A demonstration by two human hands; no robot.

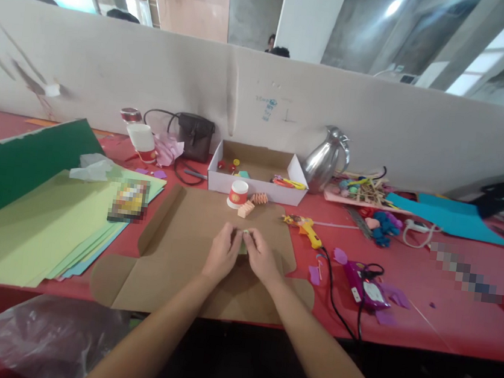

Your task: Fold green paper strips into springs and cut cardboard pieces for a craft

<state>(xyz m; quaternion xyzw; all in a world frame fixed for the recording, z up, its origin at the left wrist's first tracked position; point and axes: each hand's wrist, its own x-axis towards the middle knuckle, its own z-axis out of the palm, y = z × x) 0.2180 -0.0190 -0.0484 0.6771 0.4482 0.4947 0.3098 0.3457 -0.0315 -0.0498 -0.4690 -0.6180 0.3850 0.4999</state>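
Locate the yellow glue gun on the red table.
In the head view the glue gun lies right of centre, at the right edge of the flattened cardboard, just beyond the right hand.

- I see a red worktop (447, 308) running across the middle of the frame.
- At centre lies a flattened brown cardboard sheet (172, 253), touching the worktop's near edge.
- On the left I see a stack of light green paper sheets (24, 230), with a dark green sheet (13, 162) behind it in the upper left.
- Just behind the cardboard stands a white open box (256, 177), a dark handbag (194, 135) to its left and a metal jug (326, 159) to its right.
- Right of centre lie a yellow glue gun (305, 226) and a blue paper sheet (449, 217) further right.
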